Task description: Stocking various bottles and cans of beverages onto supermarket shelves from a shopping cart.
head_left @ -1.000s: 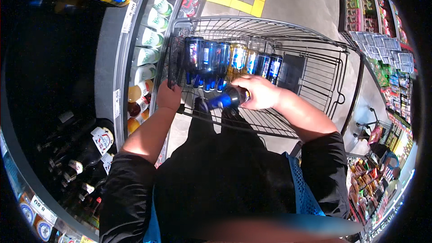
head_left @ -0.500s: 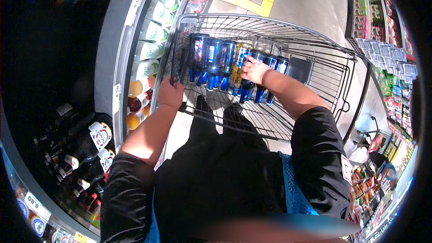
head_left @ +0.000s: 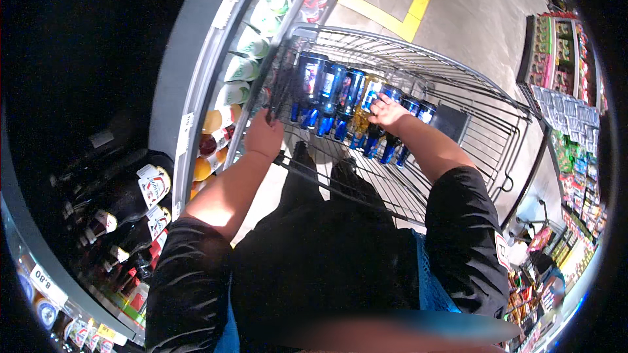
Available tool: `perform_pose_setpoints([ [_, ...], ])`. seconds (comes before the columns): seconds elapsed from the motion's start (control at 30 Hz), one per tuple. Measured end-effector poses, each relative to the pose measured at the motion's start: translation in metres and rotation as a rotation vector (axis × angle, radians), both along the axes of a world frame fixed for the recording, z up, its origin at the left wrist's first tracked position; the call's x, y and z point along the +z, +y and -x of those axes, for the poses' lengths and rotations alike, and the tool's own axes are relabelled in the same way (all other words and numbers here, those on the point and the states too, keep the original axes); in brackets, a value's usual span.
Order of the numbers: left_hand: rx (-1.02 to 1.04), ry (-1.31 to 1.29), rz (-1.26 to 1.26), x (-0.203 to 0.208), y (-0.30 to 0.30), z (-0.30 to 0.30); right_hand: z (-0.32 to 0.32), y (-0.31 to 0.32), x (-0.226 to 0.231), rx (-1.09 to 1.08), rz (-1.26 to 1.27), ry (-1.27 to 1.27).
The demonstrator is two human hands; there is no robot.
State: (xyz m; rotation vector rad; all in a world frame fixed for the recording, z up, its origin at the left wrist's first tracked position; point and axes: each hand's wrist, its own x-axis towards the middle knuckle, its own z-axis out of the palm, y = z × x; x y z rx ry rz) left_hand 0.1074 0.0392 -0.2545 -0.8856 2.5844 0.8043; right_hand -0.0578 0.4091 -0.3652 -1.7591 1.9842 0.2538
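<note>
A grey wire shopping cart stands in front of me, its left end beside the shelf. My left hand is closed round the frame at that end. Inside the cart, a row of bottles with dark blue labels lies side by side, their blue necks toward me. Among them is a yellow-gold bottle. My right hand lies over the row near this bottle, fingers spread and partly bent, touching the bottles. The undersides of its fingers are hidden.
On the left runs a shelf edge with white-green and orange drink bottles behind it. Dark bottles stand lower left. Stocked shelves line the right side. A yellow floor line lies beyond the cart.
The view has turned, so the cart, shelf and floor line sit further right and slightly lower. Both hands keep about the same places on the cart and bottles.
</note>
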Motion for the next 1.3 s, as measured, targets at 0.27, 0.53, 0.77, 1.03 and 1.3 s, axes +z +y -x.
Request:
perform_pose_setpoints([
  [0.27, 0.048, -0.047, -0.020, 0.010, 0.001, 0.003, -0.005, 0.001, -0.010, -0.008, 0.009, 0.028],
  [0.53, 0.043, 0.024, -0.036, 0.003, -0.001, -0.002, -0.001, -0.014, 0.011, -0.014, -0.274, 0.010],
  [0.77, 0.037, 0.020, -0.036, 0.002, 0.001, -0.002, -0.002, -0.024, 0.027, -0.021, -0.317, 0.011],
  [1.03, 0.050, 0.058, -0.041, 0.003, 0.000, -0.003, -0.004, -0.021, 0.033, -0.033, -0.276, 0.008],
  [1.3, 0.019, 0.033, -0.071, 0.004, -0.003, -0.001, -0.004, -0.032, 0.066, -0.117, -0.026, -0.025],
])
